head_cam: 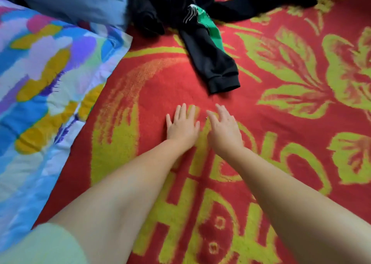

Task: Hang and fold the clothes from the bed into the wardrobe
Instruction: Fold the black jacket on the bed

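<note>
Right now both my hands lie flat with fingers straight, holding nothing: my left hand [183,125] and my right hand [223,128] sit side by side, palms down, on the woolly red blanket [160,87] with its yellow-green leaf and letter pattern. Just beyond my fingertips lies one black jacket [202,23], smooth and crumpled, with a green panel and white stripes; its ribbed cuff [223,84] points toward me, close but not touching. Bare blanket spreads out to my right. At my left edge lies one puffy patchwork-coloured quilt [40,83], and beyond it one blue pillow [80,1].
</note>
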Demonstrator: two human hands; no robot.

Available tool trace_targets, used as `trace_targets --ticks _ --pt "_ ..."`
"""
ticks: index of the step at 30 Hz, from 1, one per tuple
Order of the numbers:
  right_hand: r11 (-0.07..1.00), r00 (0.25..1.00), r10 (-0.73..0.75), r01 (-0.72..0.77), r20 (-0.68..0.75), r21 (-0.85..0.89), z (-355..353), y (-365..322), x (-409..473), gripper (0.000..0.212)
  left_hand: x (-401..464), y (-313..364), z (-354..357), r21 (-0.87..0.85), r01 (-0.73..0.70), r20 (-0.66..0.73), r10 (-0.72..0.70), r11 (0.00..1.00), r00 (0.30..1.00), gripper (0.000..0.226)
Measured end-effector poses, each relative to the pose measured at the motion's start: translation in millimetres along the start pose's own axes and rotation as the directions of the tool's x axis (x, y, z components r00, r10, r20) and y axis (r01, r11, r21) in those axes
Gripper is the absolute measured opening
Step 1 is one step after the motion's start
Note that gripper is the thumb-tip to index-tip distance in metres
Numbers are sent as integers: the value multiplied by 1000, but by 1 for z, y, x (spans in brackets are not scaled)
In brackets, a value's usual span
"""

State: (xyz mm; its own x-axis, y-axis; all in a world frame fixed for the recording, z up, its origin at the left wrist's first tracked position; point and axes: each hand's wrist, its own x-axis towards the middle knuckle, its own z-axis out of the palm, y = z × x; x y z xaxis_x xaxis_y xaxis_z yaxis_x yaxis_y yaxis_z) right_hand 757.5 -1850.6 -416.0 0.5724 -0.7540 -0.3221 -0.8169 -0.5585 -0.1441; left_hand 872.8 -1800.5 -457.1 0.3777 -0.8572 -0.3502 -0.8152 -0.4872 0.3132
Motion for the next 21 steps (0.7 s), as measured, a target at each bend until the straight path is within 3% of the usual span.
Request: trace_targets --ticks 4,6,8,10,13,17,21 --pt "970 985 -122 93 -121 -225 -5 18 73 76 27 -12 34 87 -1 -243 22 996 970 63" --pt "966 988 -72 34 -140 -255 -11 24 114 78 34 -14 41 110 -3 -326 39 994 944 67" --pt "984 997 73 -78 -32 -159 -12 23 141 77 34 -14 49 108 0 -303 33 994 953 66" --pt "981 988 151 -152 -22 -123 -15 23 156 68 31 -14 54 135 2 -318 41 991 947 65" --pt "995 991 85 -90 -100 -45 -29 26 167 48 35 -14 53 162 10 -324 44 987 945 64" --pt "999 999 -26 27 21 -22 -26 14 138 41 38 -16 49 171 24 -310 31 985 950 63" --pt "995 990 -36 23 137 98 2 -8 78 35 44 -20 38 159 21 -244 18 987 970 74"
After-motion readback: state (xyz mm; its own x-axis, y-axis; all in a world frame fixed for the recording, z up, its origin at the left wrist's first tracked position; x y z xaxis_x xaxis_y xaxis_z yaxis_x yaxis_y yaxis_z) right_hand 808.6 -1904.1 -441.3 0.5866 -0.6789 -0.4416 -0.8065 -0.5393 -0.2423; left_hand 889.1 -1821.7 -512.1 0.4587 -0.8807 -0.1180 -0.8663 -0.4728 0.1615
